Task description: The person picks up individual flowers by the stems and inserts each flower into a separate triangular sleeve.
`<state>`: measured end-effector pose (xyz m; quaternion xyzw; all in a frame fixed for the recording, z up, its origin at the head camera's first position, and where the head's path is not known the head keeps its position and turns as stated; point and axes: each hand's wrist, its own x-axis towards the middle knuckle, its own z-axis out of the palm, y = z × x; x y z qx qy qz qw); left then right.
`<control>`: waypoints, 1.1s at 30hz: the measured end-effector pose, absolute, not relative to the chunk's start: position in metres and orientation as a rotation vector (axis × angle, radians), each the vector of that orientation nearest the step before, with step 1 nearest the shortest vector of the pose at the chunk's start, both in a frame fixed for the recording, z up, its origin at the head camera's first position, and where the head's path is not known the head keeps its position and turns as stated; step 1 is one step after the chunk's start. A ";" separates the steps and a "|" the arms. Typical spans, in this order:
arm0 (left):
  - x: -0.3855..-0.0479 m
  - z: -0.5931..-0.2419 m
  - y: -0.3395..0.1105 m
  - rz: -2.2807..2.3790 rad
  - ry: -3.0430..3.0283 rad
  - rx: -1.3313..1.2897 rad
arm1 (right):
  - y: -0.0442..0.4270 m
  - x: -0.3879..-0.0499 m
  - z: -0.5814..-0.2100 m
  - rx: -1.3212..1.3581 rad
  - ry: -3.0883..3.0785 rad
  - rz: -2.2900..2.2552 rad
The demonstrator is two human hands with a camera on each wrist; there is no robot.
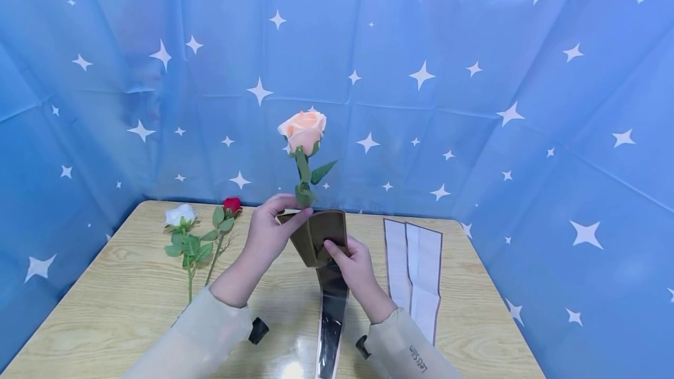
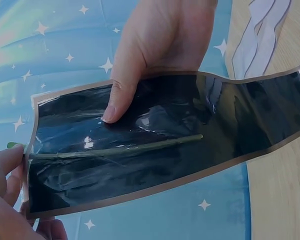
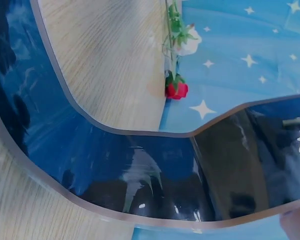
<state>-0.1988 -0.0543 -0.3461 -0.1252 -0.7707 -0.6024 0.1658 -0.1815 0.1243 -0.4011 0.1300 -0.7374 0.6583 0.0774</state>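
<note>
An upright peach rose (image 1: 303,131) with green leaves is held up above the table, its stem at the mouth of a dark, brown-edged flower sleeve (image 1: 329,228). My left hand (image 1: 267,230) pinches the stem at the sleeve's top edge. With the thumb on the near face, my right hand (image 1: 359,271) grips the sleeve at its side. In the left wrist view the green stem (image 2: 125,150) lies inside, seen through the clear film, its cut end partway along. The sleeve's long tail hangs down toward the table's near edge.
On the wooden table (image 1: 142,332), a white rose (image 1: 181,215) and a red rose (image 1: 231,206) lie at the left. Two pale, dark-edged sleeves (image 1: 424,262) overlap at the right. A blue star-patterned curtain (image 1: 395,34) surrounds the back and sides.
</note>
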 end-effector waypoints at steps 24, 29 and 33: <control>-0.192 -0.343 -0.052 -1.648 -2.242 -0.388 | 0.124 -0.183 -0.403 0.348 -2.151 2.043; -0.193 -0.344 -0.053 -1.643 -2.248 -0.405 | 0.124 -0.183 -0.403 0.370 -2.152 2.018; -0.195 -0.344 -0.053 -1.634 -2.234 -0.410 | 0.124 -0.183 -0.403 0.386 -2.157 2.004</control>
